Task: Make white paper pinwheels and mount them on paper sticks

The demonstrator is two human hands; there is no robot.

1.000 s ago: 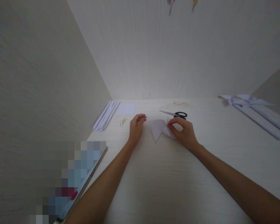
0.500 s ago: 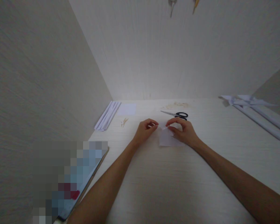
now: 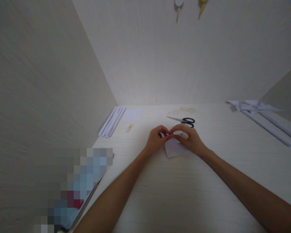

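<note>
A small white folded paper (image 3: 173, 148) lies on the pale wooden table (image 3: 174, 187) in the middle of the view. My left hand (image 3: 156, 139) pinches its upper left corner with thumb and fingertips. My right hand (image 3: 190, 139) rests on its upper right part and pinches the same top edge, so the fingertips of both hands nearly meet. Black-handled scissors (image 3: 184, 120) lie just behind my right hand, shut, blades pointing left.
Folded white paper strips (image 3: 112, 121) and a flat white sheet (image 3: 132, 114) lie at the back left, with small wooden sticks (image 3: 129, 127) beside them. Long rolled paper tubes (image 3: 266, 118) lie at the right. A blurred flat device (image 3: 75, 191) sits at the near left. Walls enclose three sides.
My left hand moved right from the bare table onto the paper. The paper was folded from a pointed shape into a smaller piece, and both hands now meet at its top edge.
</note>
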